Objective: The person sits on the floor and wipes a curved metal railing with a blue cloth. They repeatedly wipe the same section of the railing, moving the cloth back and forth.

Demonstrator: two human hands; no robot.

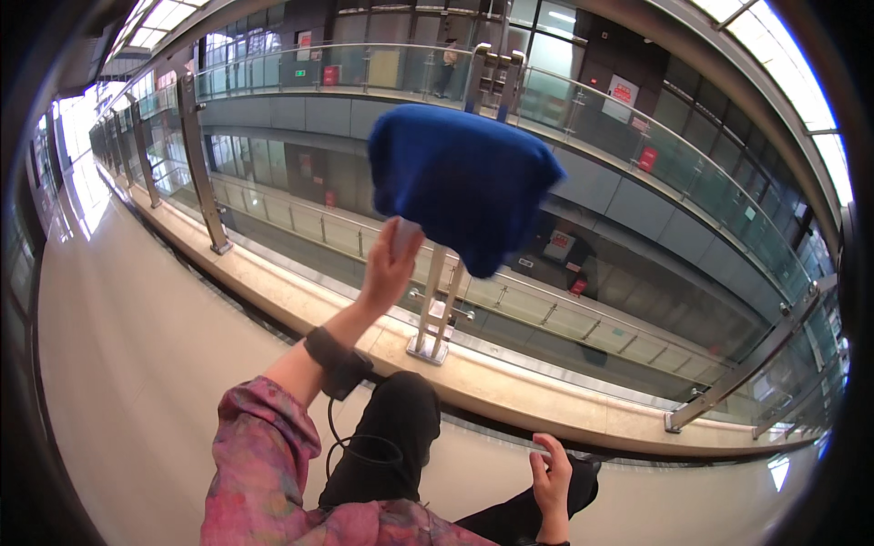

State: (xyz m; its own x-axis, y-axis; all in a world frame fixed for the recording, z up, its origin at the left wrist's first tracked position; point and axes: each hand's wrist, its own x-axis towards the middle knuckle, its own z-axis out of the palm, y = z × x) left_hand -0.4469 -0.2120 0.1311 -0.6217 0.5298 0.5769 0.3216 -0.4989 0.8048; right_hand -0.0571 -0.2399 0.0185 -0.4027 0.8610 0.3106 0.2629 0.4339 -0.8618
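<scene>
My left hand [395, 263] is raised before me, gripping the lower left edge of a blue cloth [464, 184]. The cloth spreads up and to the right of the hand, and its lower corner hangs down. It is blurred. A pale grey patch shows between thumb and fingers; I cannot tell what it is. Behind the cloth stands a twin-bar metal railing post [437, 300], its middle hidden by the fabric. My right hand [552, 474] is low, over my leg, with fingers loosely bent and nothing in it.
Glass railing panels with metal posts [201, 164] run along a stone ledge [505, 385], beyond which is an open atrium with lower levels. A black device with a cable [347, 375] is by my left wrist. A person [447, 65] stands across the atrium.
</scene>
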